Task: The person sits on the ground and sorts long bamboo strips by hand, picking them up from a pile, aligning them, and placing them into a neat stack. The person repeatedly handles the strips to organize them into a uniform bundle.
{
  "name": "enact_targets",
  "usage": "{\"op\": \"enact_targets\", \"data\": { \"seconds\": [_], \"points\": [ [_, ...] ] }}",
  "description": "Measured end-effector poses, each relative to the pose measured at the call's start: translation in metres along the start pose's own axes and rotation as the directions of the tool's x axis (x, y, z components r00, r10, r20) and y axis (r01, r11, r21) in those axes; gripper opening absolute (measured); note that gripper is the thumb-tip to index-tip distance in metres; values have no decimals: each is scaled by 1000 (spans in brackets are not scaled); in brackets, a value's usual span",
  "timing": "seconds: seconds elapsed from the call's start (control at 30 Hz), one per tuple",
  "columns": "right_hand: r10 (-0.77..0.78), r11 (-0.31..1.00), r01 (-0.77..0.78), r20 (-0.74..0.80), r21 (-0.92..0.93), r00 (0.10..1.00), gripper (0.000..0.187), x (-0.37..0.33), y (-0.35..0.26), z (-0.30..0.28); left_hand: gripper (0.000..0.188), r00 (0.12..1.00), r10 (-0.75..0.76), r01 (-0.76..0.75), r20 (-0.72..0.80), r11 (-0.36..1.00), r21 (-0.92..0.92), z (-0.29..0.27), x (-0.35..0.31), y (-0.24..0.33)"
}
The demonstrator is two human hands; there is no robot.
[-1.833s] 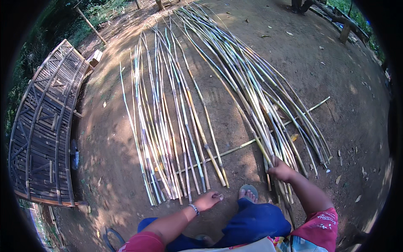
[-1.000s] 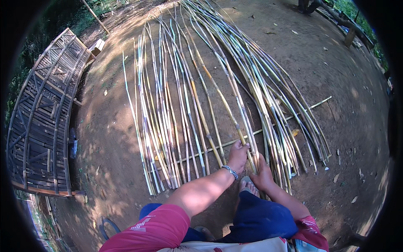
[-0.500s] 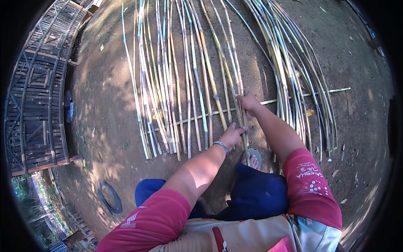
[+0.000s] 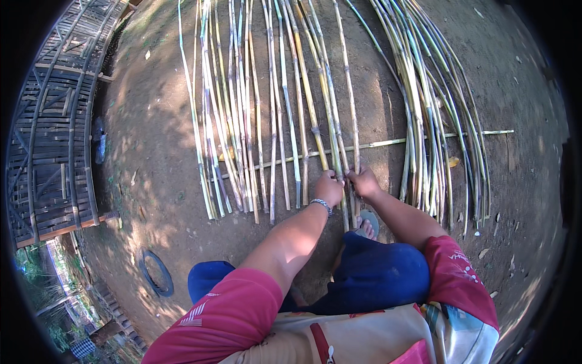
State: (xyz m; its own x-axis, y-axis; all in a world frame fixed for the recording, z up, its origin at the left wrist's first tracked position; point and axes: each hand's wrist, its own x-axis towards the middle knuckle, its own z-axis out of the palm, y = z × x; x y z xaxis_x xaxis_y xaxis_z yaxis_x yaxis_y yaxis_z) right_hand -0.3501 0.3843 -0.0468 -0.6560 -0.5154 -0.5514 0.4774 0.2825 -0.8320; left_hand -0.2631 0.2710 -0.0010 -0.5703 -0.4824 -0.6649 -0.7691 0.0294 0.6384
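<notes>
Long split bamboo strips [image 4: 285, 115] lie side by side on the dirt ground, running away from me. A thin bamboo crosspiece [image 4: 388, 143] passes across them. My left hand [image 4: 328, 187] grips the near end of one strip, a bracelet on its wrist. My right hand [image 4: 364, 182] holds the neighbouring strip right beside it. A second, denser bundle of strips [image 4: 430, 121] lies to the right. I squat, with a sandalled foot [image 4: 367, 224] just below my hands.
A woven bamboo panel [image 4: 54, 133] lies at the left. A dark rubber ring [image 4: 156, 273] rests on the dirt near my left knee. Dry leaves and small stones dot the ground at the right.
I leaned forward over the strips. My left hand came up from the ground beside my knee and met my right hand at the near ends of the middle strips.
</notes>
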Motion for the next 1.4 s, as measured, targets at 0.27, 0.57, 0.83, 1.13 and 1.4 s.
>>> {"op": "enact_targets", "data": {
  "seconds": [0.27, 0.57, 0.83, 1.13, 1.4],
  "points": [
    [22, 826, -32, -24, -562, 999, 36, 7, -33, -3, 54, 983, 140, -108, 121, 965, -241, -17, 18, -11],
    [40, 732, -58, -42, -679, 998, 47, 3, 9, -26, 51, 876, -27, -31, 482, 993, 113, -17, -50, -46],
    [274, 855, -196, 96, -481, 957, 45, -18, 2, -28, 46, 792, -35, -72, 610, 986, 150, -12, -58, -39],
    [112, 699, -12, 93, -715, 989, 50, 9, -3, -20, 31, 779, -8, 175, 627, 963, -204, 17, -52, -41],
    [-56, 638, 23, -16, -769, 998, 52, -14, -13, -14, 39, 698, -181, 201, 693, 978, 53, 9, -52, -44]
  ]
}}
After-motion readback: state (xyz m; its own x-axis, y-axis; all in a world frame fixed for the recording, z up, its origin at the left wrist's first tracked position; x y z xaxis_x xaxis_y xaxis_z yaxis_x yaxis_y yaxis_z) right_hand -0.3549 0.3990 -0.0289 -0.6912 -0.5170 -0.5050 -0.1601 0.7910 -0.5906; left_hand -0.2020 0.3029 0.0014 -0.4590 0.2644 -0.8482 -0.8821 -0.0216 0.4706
